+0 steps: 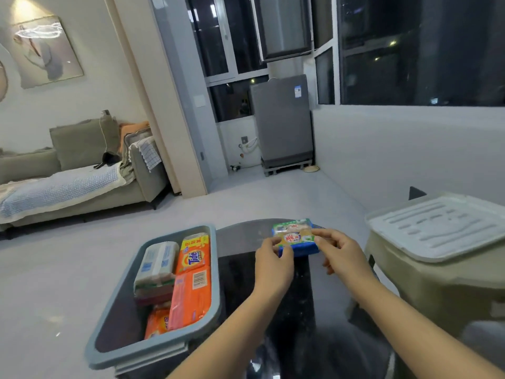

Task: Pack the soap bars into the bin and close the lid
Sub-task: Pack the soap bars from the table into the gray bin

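A grey-blue open bin [217, 272] stands at the left of a dark round table [273, 310]. Inside lie several wrapped soap bars: orange Tide bars [192, 258], a pink-orange bar [191, 299] and a white pack [157, 265]. At the table's far edge sits a stack of green and blue soap packs [296, 235]. My left hand [273, 262] pinches its left end and my right hand [340, 250] grips its right end. The white ribbed lid [440, 224] rests on a stool to the right.
A beige plastic stool [426, 283] stands right of the table, bearing the lid. A sofa [82, 170] lines the left wall. A grey washing machine [282, 124] stands at the back under dark windows. Pale floor lies between.
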Tool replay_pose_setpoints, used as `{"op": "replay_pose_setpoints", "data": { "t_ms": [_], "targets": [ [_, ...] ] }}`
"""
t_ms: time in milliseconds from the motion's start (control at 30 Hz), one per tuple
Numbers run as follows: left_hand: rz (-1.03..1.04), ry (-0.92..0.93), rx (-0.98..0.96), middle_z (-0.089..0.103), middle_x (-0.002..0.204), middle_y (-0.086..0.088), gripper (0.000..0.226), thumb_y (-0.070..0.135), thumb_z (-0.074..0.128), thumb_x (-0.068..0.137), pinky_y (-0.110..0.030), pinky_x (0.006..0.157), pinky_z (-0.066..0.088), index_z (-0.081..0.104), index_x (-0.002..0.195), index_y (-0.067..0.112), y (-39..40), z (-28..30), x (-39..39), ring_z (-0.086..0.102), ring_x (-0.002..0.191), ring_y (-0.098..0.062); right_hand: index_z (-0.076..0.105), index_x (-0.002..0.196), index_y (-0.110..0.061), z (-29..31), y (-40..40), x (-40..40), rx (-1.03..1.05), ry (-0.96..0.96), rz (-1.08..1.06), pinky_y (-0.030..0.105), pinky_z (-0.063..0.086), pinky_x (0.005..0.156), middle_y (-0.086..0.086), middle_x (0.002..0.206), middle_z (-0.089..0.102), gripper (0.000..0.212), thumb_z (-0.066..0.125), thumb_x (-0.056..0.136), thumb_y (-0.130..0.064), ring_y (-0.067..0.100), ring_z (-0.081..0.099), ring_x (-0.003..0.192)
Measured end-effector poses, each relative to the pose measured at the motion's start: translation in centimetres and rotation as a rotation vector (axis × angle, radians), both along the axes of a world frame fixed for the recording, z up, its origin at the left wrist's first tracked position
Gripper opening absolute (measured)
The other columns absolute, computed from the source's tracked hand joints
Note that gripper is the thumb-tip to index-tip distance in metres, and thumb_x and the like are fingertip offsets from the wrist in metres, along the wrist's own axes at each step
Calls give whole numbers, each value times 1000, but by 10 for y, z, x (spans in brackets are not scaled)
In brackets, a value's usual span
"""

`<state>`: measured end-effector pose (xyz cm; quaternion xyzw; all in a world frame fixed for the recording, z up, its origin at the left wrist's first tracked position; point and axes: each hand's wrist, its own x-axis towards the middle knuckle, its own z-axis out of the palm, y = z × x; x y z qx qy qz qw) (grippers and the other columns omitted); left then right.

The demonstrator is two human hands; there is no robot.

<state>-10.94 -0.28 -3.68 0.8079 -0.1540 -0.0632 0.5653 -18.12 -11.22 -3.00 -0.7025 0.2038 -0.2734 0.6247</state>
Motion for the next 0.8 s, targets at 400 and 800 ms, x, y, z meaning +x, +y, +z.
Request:
{"op": "replay_pose_setpoints", "data": {
  "t_ms": [400, 800],
  "targets": [
    [234, 44, 150, 49, 135, -14, 45, 25, 50, 94, -43, 97, 47, 44, 135, 8, -76, -48, 78, 52, 120, -27, 64, 107, -16, -65, -75, 97, -116, 217, -230, 28, 41, 68, 7, 105, 65, 25, 56, 86, -27, 17, 56, 83],
    [242, 208, 93, 63, 118, -8, 37, 26, 58, 87, -47, 94, 50, 54, 121, 13, -99, -89, 123, 59, 109, -29, 52, 60, -16, -98, -103, 153, -247, 633, -160, 27, 34, 57, 8, 76, 57, 35, 53, 84, -42, 30, 55, 85]
  ]
}}
